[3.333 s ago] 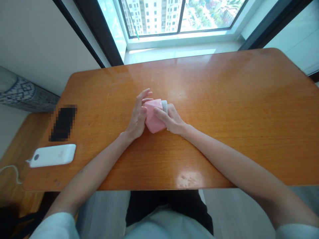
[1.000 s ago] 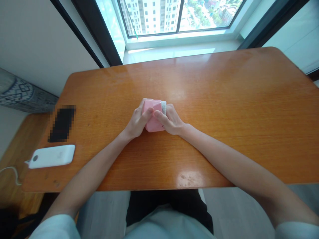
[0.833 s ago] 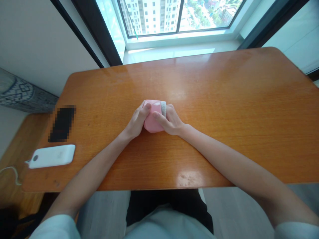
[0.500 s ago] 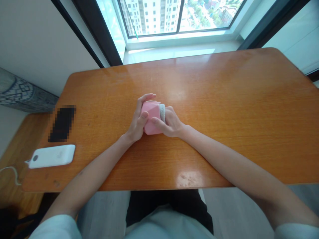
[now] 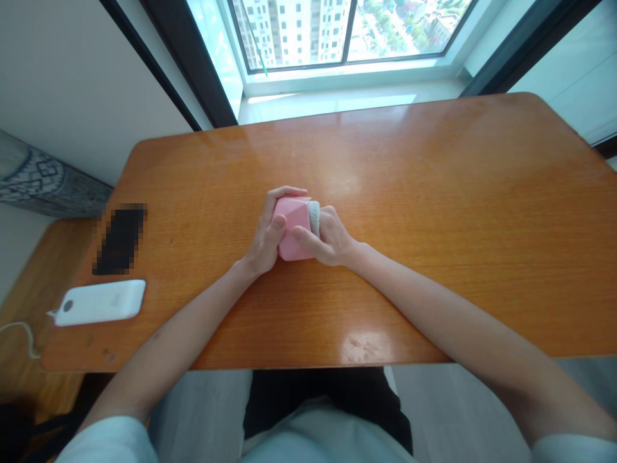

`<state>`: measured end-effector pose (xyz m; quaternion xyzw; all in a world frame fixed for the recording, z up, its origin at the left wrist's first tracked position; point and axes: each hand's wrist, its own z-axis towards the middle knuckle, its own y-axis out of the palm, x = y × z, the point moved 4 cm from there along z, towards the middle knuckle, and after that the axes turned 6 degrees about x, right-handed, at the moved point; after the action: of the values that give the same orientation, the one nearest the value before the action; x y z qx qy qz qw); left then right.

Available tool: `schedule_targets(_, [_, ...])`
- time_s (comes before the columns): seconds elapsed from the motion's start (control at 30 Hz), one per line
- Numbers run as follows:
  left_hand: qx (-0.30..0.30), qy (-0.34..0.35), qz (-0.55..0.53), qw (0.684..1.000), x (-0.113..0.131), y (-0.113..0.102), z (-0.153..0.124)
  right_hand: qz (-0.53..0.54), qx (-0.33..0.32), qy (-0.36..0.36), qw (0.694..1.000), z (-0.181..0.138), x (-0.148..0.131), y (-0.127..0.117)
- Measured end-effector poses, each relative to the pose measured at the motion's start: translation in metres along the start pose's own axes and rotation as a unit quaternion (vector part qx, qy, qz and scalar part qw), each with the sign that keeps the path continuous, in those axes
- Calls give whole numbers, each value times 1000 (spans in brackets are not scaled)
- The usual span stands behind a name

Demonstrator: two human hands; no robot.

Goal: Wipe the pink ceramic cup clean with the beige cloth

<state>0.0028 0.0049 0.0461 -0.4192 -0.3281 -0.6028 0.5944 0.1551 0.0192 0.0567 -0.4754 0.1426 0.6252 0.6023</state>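
Note:
A small pink bundle of cloth [image 5: 294, 226] with a grey edge [image 5: 314, 217] sits at the middle of the orange wooden table [image 5: 434, 193]. My left hand [image 5: 267, 238] wraps round its left side, fingers curled over the far edge and thumb on the pink face. My right hand [image 5: 332, 236] grips its right side, with the thumb pressed on the front and the fingers closed behind the grey part. What the bundle is exactly I cannot make out.
A white power bank [image 5: 100, 302] with a cable lies near the table's front left corner. A blurred-out dark object [image 5: 120, 239] lies just beyond it. A window [image 5: 337, 32] runs along the far side. A patterned cushion [image 5: 43, 183] is at the left.
My left hand's fingers, earlier spread open beside the bundle, have closed over its far edge. The bundle has shifted slightly between my hands. My right hand has stayed closed on it.

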Motion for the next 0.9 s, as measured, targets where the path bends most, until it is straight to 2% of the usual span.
schedule_targets(0.4, [14, 8, -45, 999, -1, -1, 0, -8, 30, -44, 999, -1, 4, 2])
schedule_targets(0.9, [15, 8, -64, 998, -4, -2, 0, 2, 28, -34, 999, -1, 1, 1])
